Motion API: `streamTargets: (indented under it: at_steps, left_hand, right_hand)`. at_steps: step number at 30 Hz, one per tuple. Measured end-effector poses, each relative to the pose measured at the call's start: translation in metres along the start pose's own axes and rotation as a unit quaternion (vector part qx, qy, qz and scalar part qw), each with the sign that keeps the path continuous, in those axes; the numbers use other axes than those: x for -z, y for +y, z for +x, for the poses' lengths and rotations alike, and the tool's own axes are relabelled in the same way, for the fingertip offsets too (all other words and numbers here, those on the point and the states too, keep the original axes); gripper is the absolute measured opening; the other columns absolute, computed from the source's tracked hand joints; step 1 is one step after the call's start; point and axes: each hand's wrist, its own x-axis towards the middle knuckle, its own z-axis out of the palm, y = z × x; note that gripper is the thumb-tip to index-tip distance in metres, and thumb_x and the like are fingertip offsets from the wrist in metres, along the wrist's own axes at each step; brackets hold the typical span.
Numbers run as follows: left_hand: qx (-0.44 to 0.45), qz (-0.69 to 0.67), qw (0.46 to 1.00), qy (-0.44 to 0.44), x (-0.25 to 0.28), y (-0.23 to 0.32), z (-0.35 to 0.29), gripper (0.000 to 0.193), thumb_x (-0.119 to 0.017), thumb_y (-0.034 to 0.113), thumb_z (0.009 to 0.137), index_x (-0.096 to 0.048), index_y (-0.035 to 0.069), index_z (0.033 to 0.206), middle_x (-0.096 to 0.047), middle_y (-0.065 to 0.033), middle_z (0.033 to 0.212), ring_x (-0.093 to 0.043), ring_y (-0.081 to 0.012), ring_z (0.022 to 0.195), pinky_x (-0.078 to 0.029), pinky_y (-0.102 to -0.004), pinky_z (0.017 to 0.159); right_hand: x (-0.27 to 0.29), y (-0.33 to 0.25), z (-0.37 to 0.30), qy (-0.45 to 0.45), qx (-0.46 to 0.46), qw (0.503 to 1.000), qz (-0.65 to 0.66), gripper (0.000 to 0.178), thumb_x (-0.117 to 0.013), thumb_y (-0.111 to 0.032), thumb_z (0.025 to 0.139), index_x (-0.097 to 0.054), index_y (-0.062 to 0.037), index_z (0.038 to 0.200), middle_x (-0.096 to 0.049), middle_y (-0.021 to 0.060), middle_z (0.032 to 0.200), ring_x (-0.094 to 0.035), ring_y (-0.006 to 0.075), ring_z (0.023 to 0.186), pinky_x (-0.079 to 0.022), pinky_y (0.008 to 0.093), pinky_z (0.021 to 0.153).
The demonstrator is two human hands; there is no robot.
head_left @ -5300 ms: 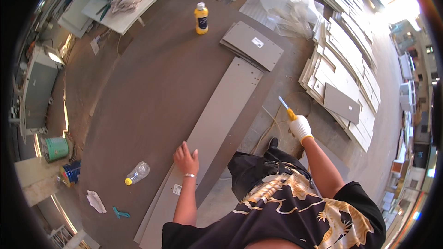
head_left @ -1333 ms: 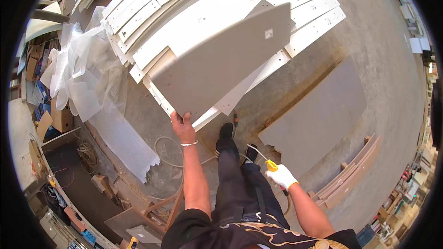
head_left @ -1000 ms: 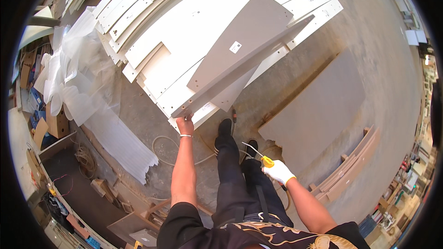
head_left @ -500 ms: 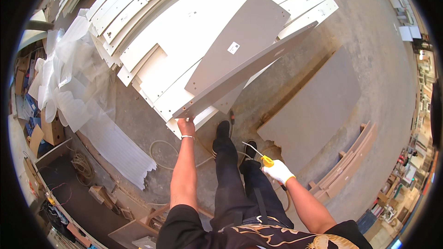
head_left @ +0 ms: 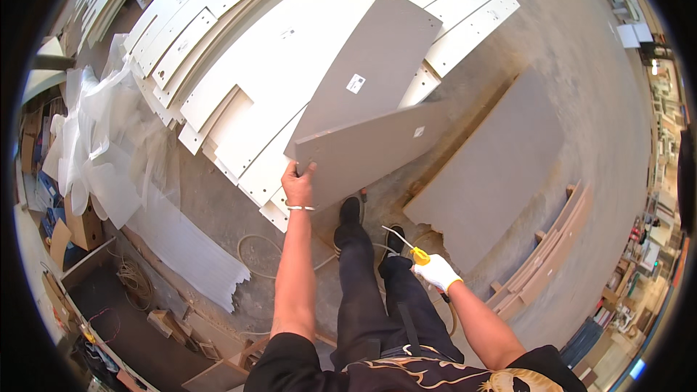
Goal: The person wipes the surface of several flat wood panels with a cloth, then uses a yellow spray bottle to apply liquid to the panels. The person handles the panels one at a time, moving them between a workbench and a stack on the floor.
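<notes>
My bare left hand [head_left: 298, 183] is closed on the near left corner of a grey panel [head_left: 370, 149], which is held up tilted, its broad face with a small label toward me. Behind it a second grey panel [head_left: 367, 58], also labelled, lies on a stack of white panels [head_left: 290, 51]. My right hand [head_left: 438, 273], in a white glove, grips a yellow air blow gun [head_left: 420, 255]. Its thin nozzle points up and left, away from the panels, and a hose hangs below the hand.
To the right a large grey board [head_left: 494, 167] lies low over the floor, near brown strips [head_left: 548, 254]. Crumpled clear plastic wrap [head_left: 109, 138] and a foam sheet [head_left: 189, 239] are at left. A hose [head_left: 254, 258] loops by my feet.
The panel in my left hand has turned from nearly edge-on to show its labelled face, and its far end has swung down. My right hand stays put with the air blow gun.
</notes>
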Motion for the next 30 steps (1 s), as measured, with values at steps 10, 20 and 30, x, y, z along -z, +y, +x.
streamTargets:
  at_steps: [10,20,30]
  left_hand:
    - [-0.052,0.176,0.982,-0.046,-0.03,0.168,-0.127,0.02,-0.085,0.005,0.075,-0.068,0.001,0.086,-0.053,0.005,0.067,-0.044,-0.0064,0.063,-0.037,-0.0268,0.056]
    - [-0.205,-0.013,0.975,0.08,0.054,0.307,-0.142,0.023,-0.08,0.0,0.082,-0.07,0.001,0.102,-0.072,-0.0012,0.095,-0.063,-0.0096,0.085,-0.049,-0.0258,0.076]
    - [-0.201,-0.03,0.975,0.086,0.049,0.233,-0.111,0.04,-0.074,-0.013,0.078,-0.065,0.003,0.113,-0.069,-0.004,0.107,-0.063,-0.0143,0.096,-0.051,-0.0288,0.088]
  right_hand:
    - [0.003,0.052,0.005,0.05,-0.033,0.996,0.067,0.026,-0.071,-0.028,0.093,-0.069,-0.0022,0.089,-0.064,0.0057,0.066,-0.061,0.0176,0.052,-0.05,0.0354,0.048]
    - [0.04,0.051,0.022,0.12,-0.014,0.99,0.073,0.033,-0.074,-0.03,0.089,-0.076,0.0007,0.099,-0.074,0.0142,0.078,-0.071,0.0265,0.064,-0.055,0.0421,0.06]
    - [0.021,0.002,-0.007,0.056,-0.013,0.998,0.008,0.03,-0.072,-0.029,0.092,-0.072,0.0009,0.094,-0.067,0.0086,0.07,-0.062,0.0202,0.052,-0.051,0.0364,0.048]
